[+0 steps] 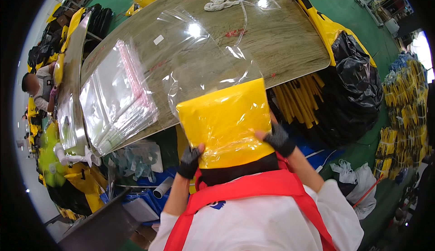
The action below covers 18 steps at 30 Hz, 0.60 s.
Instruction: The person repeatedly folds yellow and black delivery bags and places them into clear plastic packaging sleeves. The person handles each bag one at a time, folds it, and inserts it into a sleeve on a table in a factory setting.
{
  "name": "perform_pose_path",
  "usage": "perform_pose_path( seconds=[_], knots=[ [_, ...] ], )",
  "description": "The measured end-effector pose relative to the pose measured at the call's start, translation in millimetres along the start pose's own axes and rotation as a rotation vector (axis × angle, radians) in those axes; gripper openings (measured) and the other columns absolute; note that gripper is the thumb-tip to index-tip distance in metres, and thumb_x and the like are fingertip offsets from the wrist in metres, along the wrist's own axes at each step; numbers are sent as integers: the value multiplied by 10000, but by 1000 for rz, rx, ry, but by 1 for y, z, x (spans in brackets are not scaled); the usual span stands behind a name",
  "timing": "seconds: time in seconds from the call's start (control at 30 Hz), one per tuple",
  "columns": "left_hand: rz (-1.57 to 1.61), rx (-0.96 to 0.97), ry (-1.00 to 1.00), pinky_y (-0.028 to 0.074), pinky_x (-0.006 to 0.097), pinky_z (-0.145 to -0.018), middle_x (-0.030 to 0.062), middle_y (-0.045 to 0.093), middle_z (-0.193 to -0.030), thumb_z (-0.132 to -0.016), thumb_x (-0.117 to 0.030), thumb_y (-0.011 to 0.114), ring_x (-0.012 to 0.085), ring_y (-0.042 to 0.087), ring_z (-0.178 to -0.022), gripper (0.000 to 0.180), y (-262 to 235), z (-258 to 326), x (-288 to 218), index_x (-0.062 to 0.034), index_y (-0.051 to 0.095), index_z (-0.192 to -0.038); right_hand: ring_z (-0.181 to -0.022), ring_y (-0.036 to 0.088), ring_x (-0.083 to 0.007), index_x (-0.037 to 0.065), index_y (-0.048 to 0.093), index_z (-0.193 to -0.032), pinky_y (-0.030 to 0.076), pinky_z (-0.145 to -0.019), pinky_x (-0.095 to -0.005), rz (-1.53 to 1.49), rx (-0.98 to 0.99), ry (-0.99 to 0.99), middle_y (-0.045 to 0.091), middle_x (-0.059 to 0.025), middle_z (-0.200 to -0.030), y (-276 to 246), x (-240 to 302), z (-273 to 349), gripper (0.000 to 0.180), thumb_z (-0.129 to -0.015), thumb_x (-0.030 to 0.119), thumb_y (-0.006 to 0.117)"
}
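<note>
Against my front I hold a flat folded yellow sheet-like piece (226,119) with a black lower part; its exact kind cannot be made out. A clear plastic bag (222,67) covers the yellow, and its loose end spreads past the far edge onto the table. My left hand (192,158), in a dark fingerless glove, grips the near left corner, thumb on top. At the right edge my right hand (277,138), gloved alike, has its thumb on the bag, with the other fingers mostly hidden beyond the edge.
A stack of clear plastic bags (115,101) lies at the left of the brown table (290,42). A whitish glove-like cloth (221,4) lies at the back. Yellow-and-black goods (353,78) hang over the right end. Another person (43,85) works at a table far left.
</note>
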<state>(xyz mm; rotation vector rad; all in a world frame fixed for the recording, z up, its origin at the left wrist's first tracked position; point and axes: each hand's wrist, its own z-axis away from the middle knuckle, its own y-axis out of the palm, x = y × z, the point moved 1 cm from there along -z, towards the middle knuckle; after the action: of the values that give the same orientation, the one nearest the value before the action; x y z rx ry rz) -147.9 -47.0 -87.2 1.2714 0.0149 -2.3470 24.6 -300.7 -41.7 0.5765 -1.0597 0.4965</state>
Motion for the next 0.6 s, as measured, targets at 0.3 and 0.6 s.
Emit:
perform_pose_path(
  seconds=[0.3,0.6],
  knots=[
    [-764,213,666,445,388,-885,86,599,-1131,-749,-446,712,285,548,-1058,627,-6,5,21,-81,511,-1217,-1299,337,-253,13,203,-1416,234,-1073,-345,135,-63,-173,401,-143,-1369,1,20,35,1029,-659,374,800],
    [-1099,-368,1001,495,362,-679,109,657,-838,-800,-187,642,284,629,-764,211,80,-51,-21,-85,625,-984,-1147,465,-189,-4,318,-1339,373,-977,-325,-66,0,-688,483,-104,-1250,20,130,-49,947,-602,236,861]
  ],
)
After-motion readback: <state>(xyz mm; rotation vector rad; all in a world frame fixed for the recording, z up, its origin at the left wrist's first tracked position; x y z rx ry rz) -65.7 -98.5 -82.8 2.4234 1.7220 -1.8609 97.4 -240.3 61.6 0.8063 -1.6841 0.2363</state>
